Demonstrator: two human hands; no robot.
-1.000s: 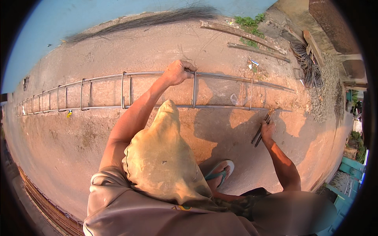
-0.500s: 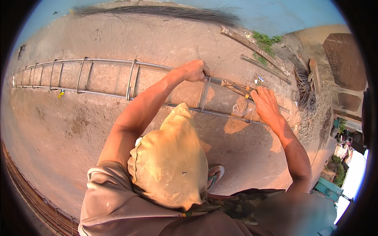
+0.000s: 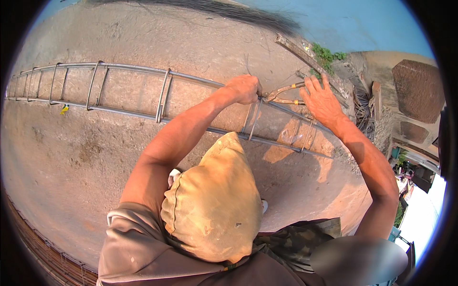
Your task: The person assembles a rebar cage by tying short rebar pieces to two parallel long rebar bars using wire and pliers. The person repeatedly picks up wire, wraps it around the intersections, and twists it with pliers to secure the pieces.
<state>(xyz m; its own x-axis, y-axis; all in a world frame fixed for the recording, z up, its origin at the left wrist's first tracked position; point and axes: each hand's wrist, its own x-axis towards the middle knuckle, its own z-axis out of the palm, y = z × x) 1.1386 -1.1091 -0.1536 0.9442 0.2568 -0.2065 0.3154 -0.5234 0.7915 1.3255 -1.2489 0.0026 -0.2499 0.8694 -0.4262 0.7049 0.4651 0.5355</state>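
Observation:
A long steel rebar cage lies across the ground, with square stirrups along its bars. My left hand is closed in a fist at the far bar, beside a stirrup corner; what its fingers hold is hidden. In my right hand are pincers with yellow-and-black grips. Their handles are spread apart, and the jaws sit at the bar close to my left fist. A yellow cloth cap blocks part of the near ground.
A bundle of thin dark wire lies by the blue wall. Wooden strips rest near green weeds at the far right, with coiled wire beyond them. More long rods run along the lower left.
The pincers' handles have swung wider apart, with my right hand raised farther away from me. The jaws now sit closer to my left fist, which stays at the far bar.

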